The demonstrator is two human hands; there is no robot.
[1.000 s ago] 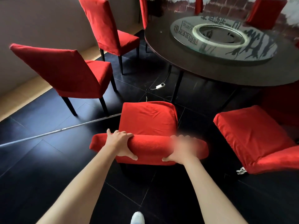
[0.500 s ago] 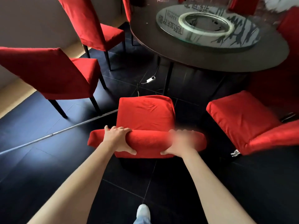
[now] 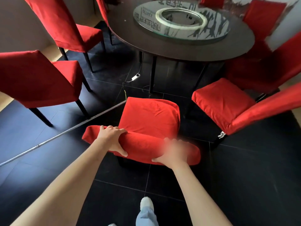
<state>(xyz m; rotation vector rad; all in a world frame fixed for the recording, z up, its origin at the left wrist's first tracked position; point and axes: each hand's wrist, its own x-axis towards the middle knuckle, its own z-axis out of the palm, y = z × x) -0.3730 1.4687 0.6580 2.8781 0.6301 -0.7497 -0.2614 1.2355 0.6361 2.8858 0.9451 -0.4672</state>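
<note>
Directly below the camera, a red fabric-covered dining chair (image 3: 149,116) stands on the black tiled floor (image 3: 244,176), just short of the round dark wooden table (image 3: 179,51). Its seat points away from the person, front edge toward the table's legs, and its back is nearest the person. The padded top of the back is the long axis in view. It runs from left to right and sinks slightly toward the right.

The left hand (image 3: 112,139) grips the left part of that top edge, fingers curled over the far side and thumb pressed on the near side. The right hand (image 3: 175,154) is blurred. It seems to clasp the right part of the same edge, with its thumb showing beneath.

A circular glass turntable (image 3: 216,30) lies on the table. Two similar red-covered chairs flank the held one: one to the left (image 3: 37,79), turned sideways, and one to the right (image 3: 223,101), angled inward. A thin metal strip (image 3: 65,134) crosses the floor on the left.
</note>
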